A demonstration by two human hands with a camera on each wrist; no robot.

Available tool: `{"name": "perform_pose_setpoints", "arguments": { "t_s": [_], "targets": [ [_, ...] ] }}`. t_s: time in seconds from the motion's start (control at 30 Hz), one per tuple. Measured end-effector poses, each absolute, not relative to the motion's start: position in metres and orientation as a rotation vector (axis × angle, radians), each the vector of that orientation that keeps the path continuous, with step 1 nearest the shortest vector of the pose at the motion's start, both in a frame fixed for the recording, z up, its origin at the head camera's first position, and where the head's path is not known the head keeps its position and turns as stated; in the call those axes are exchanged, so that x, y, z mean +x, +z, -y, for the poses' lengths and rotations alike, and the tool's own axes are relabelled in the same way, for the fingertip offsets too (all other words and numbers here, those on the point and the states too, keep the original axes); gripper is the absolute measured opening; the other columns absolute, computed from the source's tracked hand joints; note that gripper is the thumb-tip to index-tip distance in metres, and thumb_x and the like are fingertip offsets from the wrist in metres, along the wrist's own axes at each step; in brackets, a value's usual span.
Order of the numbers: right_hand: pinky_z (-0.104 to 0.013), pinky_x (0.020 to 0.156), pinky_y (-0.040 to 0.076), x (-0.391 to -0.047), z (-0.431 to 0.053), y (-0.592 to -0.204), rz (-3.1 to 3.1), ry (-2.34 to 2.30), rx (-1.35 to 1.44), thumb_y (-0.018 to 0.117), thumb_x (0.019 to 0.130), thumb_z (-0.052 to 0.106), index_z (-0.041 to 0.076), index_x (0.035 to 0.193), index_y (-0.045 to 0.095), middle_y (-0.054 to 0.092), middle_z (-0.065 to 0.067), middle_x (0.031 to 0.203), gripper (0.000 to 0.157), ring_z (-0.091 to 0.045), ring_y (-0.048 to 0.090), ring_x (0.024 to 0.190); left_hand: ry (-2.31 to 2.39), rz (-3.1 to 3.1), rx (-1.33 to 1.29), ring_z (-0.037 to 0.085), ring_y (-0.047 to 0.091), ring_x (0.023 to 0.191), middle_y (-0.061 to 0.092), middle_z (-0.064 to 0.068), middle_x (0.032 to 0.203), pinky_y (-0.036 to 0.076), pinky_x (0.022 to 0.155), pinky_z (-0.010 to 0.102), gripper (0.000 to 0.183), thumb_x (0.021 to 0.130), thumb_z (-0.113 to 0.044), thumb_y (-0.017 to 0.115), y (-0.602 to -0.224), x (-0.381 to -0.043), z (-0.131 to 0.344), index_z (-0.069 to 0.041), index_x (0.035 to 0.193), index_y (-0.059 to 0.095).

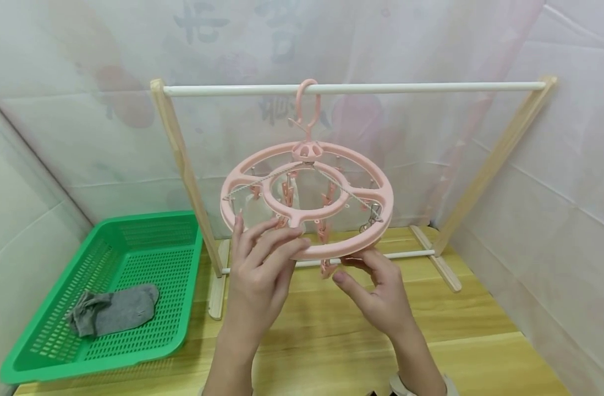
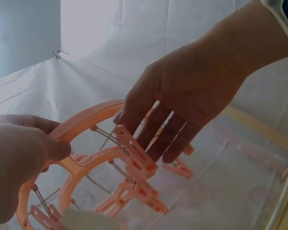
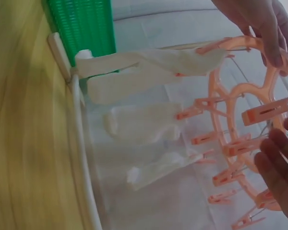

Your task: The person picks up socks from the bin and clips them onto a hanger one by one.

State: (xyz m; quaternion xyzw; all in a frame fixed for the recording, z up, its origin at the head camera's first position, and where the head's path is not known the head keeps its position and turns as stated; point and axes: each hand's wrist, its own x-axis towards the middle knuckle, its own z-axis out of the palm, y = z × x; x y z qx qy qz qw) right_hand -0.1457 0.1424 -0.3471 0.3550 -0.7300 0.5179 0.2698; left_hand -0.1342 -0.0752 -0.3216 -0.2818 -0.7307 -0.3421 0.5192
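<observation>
A pink round clip hanger (image 1: 381,231) hangs by its hook from the white rod. My left hand (image 1: 262,264) grips its near rim, fingers over the top and thumb at the underside, as the left wrist view shows. My right hand (image 1: 381,297) is under the near right rim, its fingers loosely extended among the dangling clips and its thumb beside a pink clothespin (image 1: 325,268). The same hand (image 2: 182,91) shows its fingers spread apart in the left wrist view. Several white socks (image 3: 144,123) hang from clips on the far side, mostly hidden in the head view.
A green basket (image 1: 193,297) stands at the left with a grey sock (image 1: 126,311) lying in it. The rack's white rod (image 1: 430,87) spans two wooden posts (image 1: 183,165), whose feet rest on the wood-grain table (image 1: 322,335). Pale sheeting (image 1: 406,44) closes off the back.
</observation>
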Motion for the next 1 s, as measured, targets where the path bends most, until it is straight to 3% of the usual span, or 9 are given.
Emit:
{"name": "perform_pose_setpoints", "arguments": {
  "t_s": [0.1, 0.27, 0.53, 0.8, 1.0],
  "targets": [
    [-0.031, 0.096, 0.058, -0.15, -0.142, -0.344, 2.048, 1.424, 0.989, 0.075, 0.084, -0.01, 0.006, 0.125, 0.067, 0.071, -0.002, 0.113, 0.045, -0.011, 0.069, 0.108, -0.824, 1.751, -0.689, 0.03, 0.061, 0.123, 0.075, -0.001, 0.113, 0.021, 0.121, 0.071, 0.014, 0.095, -0.009, 0.072, -0.321, -0.135, 0.076, -0.019, 0.103, 0.078],
    [-0.027, 0.093, 0.059, -0.155, -0.137, -0.342, 2.069, 1.466, 1.038, 0.074, 0.085, -0.01, 0.002, 0.133, 0.064, 0.068, -0.002, 0.097, 0.05, -0.01, 0.067, 0.091, -0.825, 1.755, -0.7, 0.03, 0.061, 0.123, 0.075, -0.001, 0.114, 0.02, 0.122, 0.07, 0.013, 0.096, -0.012, 0.07, -0.321, -0.135, 0.077, -0.019, 0.103, 0.078],
    [-0.024, 0.084, 0.06, -0.157, -0.132, -0.347, 2.041, 1.473, 0.985, 0.076, 0.087, -0.005, 0.004, 0.106, 0.071, 0.072, -0.009, 0.091, 0.022, -0.007, 0.071, 0.088, -0.825, 1.763, -0.694, 0.03, 0.06, 0.124, 0.075, -0.001, 0.115, 0.019, 0.123, 0.068, 0.013, 0.099, -0.016, 0.067, -0.321, -0.134, 0.078, -0.02, 0.105, 0.078],
    [-0.025, 0.083, 0.061, -0.154, -0.13, -0.347, 2.015, 1.489, 1.009, 0.08, 0.083, -0.006, 0.002, 0.107, 0.071, 0.073, -0.011, 0.092, 0.027, -0.011, 0.073, 0.088, -0.824, 1.779, -0.682, 0.031, 0.06, 0.125, 0.075, 0.0, 0.115, 0.018, 0.123, 0.069, 0.015, 0.097, -0.014, 0.07, -0.322, -0.132, 0.079, -0.018, 0.109, 0.079],
    [-0.025, 0.082, 0.061, -0.152, -0.13, -0.347, 2.03, 1.474, 0.999, 0.08, 0.084, -0.002, 0.004, 0.106, 0.072, 0.073, -0.012, 0.093, 0.025, -0.012, 0.073, 0.088, -0.838, 1.756, -0.684, 0.033, 0.057, 0.131, 0.075, 0.002, 0.118, 0.019, 0.122, 0.071, 0.023, 0.089, -0.011, 0.078, -0.322, -0.13, 0.082, -0.017, 0.111, 0.079]
  ]
}}
